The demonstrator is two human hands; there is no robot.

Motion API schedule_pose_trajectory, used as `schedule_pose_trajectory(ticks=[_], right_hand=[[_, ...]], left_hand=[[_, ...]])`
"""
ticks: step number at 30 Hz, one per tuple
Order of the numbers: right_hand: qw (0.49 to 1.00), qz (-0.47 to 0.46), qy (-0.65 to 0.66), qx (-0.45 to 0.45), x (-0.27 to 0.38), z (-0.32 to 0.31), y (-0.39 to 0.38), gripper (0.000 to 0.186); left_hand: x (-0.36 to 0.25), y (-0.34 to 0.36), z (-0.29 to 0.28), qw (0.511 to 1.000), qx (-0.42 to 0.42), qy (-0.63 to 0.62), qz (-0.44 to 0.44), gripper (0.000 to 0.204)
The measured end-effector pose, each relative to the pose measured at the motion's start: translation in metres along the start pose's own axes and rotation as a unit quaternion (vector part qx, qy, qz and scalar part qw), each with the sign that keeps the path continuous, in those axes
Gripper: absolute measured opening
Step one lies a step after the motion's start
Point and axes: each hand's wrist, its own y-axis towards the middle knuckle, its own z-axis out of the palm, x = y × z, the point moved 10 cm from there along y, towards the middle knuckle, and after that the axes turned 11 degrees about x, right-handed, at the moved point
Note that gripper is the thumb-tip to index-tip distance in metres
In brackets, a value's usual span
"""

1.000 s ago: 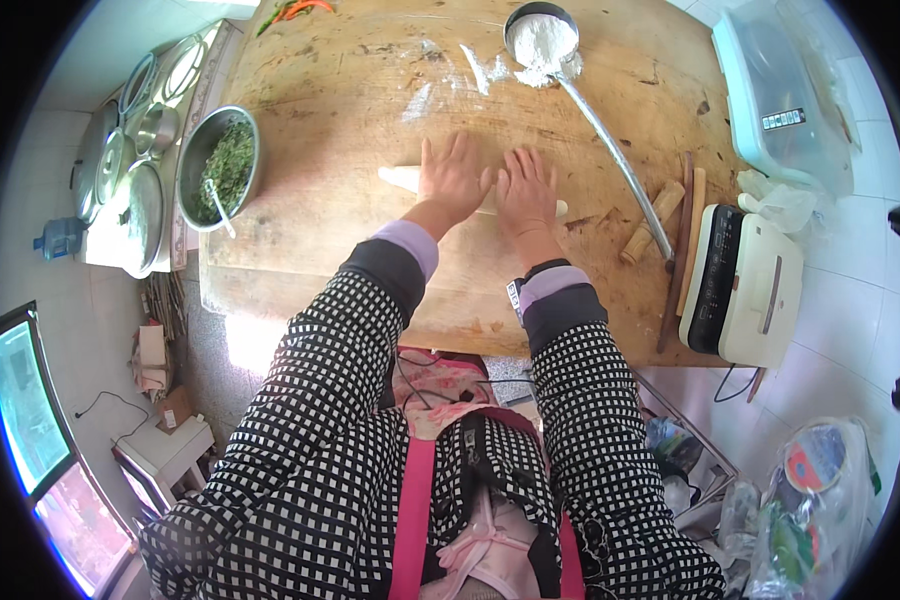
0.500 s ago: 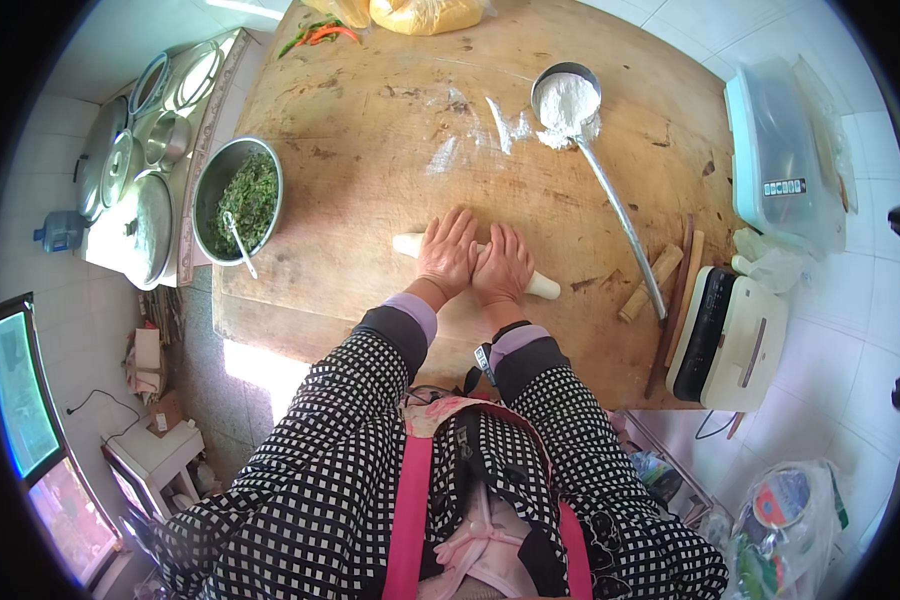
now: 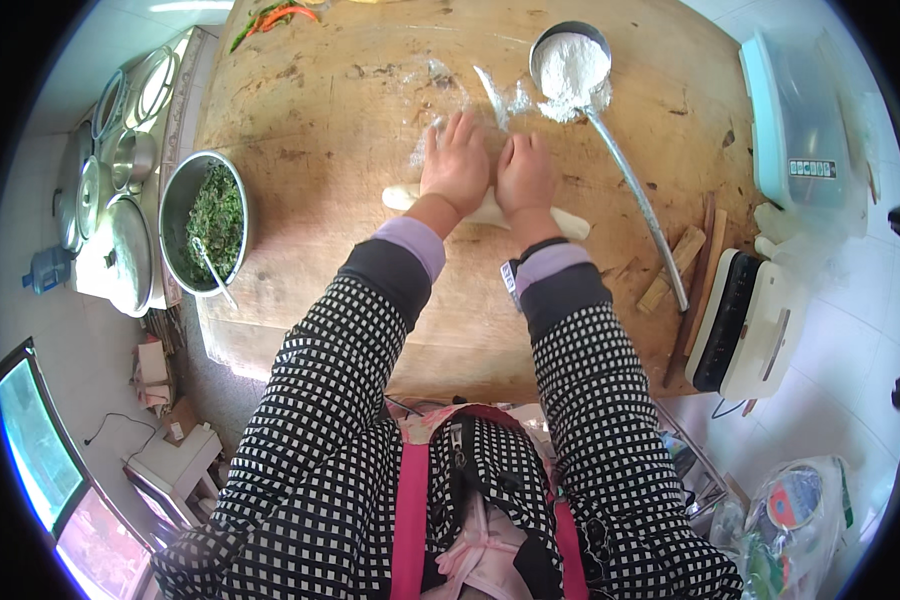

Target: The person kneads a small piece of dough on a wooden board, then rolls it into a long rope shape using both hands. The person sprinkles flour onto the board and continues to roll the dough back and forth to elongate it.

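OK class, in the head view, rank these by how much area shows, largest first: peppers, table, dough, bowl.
1. Table
2. Bowl
3. Dough, partly hidden, though longer than the bowl is wide
4. Peppers

The person is wearing a jacket (image 3: 310, 520), which is showing small white squares on black. At the ends of its sleeves (image 3: 600, 400), plain black cuffs (image 3: 382, 285) are sitting, and lilac inner cuffs (image 3: 413, 243) are coming out. Beyond the jacket's right sleeve, a dark wristband (image 3: 542, 245) is showing. Over the jacket's front, bright pink straps (image 3: 410, 520), flowered pink cloth (image 3: 425, 428) and a pale pink tied bow (image 3: 480, 555) are lying
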Motion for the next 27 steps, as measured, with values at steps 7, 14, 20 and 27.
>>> schedule_pose_trajectory(ticks=[7,14,20,27], right_hand=[[0.995,0.012,-0.104,-0.008,-0.005,-0.004,-0.064,0.029],[0.990,-0.080,-0.071,0.092,-0.015,-0.011,-0.190,0.046],[0.992,-0.087,-0.046,0.076,-0.039,-0.006,-0.138,0.045],[0.994,-0.080,-0.040,0.054,-0.048,-0.013,-0.072,0.035]], left_hand=[[-0.027,-0.065,0.009,0.988,0.049,0.055,0.133,0.039],[-0.046,-0.149,0.033,0.992,0.050,0.005,-0.117,0.047],[-0.056,-0.105,0.030,0.997,-0.065,-0.024,-0.043,0.040],[-0.060,-0.055,0.003,0.991,-0.118,-0.055,0.036,0.031]])
